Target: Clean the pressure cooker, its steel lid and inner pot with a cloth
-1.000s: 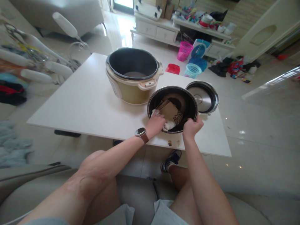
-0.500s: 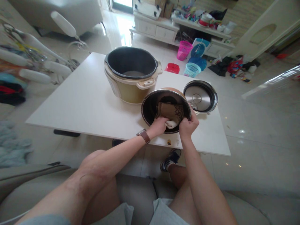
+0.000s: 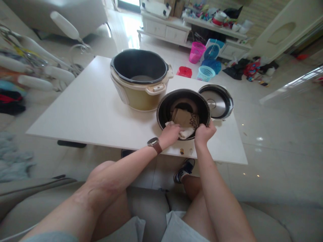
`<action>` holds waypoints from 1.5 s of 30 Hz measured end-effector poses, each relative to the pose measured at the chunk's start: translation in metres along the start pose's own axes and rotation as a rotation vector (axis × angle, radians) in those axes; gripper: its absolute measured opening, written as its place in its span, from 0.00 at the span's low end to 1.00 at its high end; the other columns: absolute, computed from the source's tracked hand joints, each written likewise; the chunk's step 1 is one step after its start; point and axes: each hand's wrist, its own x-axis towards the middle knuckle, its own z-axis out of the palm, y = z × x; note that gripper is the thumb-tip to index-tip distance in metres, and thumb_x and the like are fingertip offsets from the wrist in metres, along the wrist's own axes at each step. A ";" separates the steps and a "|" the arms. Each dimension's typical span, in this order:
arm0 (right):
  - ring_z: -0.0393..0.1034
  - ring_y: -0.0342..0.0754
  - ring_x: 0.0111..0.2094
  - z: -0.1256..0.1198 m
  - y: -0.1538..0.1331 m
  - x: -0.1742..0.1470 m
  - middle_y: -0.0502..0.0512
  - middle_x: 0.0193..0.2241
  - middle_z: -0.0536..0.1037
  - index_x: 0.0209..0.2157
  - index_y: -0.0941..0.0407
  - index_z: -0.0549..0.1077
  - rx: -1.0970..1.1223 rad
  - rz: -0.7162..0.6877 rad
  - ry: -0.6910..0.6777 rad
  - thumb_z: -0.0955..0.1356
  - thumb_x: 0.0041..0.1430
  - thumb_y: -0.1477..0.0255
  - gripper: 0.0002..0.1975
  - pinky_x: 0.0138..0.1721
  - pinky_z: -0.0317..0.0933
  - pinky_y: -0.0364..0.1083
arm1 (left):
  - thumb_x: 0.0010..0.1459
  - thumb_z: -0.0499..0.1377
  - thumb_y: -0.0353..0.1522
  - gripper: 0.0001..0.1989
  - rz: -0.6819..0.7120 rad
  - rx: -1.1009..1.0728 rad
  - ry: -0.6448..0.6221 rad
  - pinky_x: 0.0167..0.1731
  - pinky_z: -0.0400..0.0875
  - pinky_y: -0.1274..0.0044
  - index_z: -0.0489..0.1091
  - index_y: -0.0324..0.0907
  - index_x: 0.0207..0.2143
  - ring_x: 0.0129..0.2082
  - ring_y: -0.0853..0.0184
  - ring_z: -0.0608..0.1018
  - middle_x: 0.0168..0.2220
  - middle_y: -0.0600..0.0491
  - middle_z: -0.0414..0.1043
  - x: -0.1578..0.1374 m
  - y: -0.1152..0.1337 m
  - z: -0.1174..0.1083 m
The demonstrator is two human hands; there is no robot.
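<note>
A dark inner pot point(image 3: 165, 104) is tilted toward me above the near right part of the white table. My right hand point(image 3: 204, 133) grips its right rim, fingers wrapped round the edge. Inside the pot lies a brown and white cloth point(image 3: 183, 117) with a dark pattern. My left hand point(image 3: 171, 133), a watch on its wrist, reaches over the near rim and is closed on the cloth's white part. Behind and left stands the pressure cooker body point(image 3: 141, 92), its dark top opening uncovered. A round lid point(image 3: 219, 102) lies inside-up on the right.
The white table point(image 3: 75, 111) has a small yellow trinket point(image 3: 182, 151) near its front edge. Beyond it on the floor are a pink basket point(image 3: 196, 52), a light blue basket point(image 3: 205, 73) and a red basin point(image 3: 184, 71). A grey sofa point(image 3: 147, 201) is beneath me.
The pot has shifted slightly right and its opening faces me more. My left hand has moved a little with the cloth inside; my right hand keeps its hold on the rim.
</note>
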 end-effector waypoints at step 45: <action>0.77 0.55 0.56 -0.008 -0.014 0.008 0.55 0.51 0.84 0.54 0.56 0.82 0.016 -0.109 -0.114 0.61 0.46 0.78 0.34 0.64 0.66 0.58 | 0.56 0.52 0.19 0.28 -0.218 -0.471 0.077 0.56 0.73 0.71 0.80 0.44 0.54 0.55 0.59 0.81 0.53 0.49 0.82 0.014 0.013 0.005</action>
